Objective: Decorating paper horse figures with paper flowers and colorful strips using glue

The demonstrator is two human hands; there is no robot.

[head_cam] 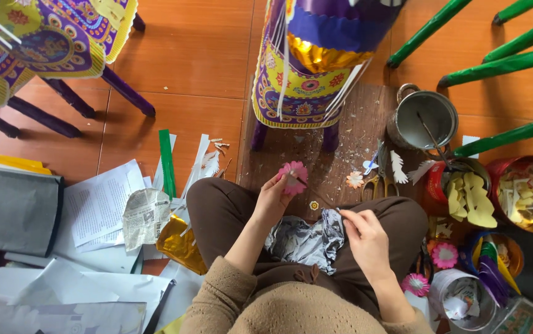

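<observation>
Paper sheets (96,207) and a gold foil scrap (180,244) lie on the floor's left part, beside the seated person's knee. Over the lap, the left hand (272,199) pinches a pink paper flower (293,178) between closed fingertips, above crumpled silver foil (306,241); the right hand (365,238), fingers curled shut, grips a thin stick (316,193) that reaches toward the flower. Toward the right edge stand a metal pot (424,120) and 2 tubs of yellow cutouts (469,196).
</observation>
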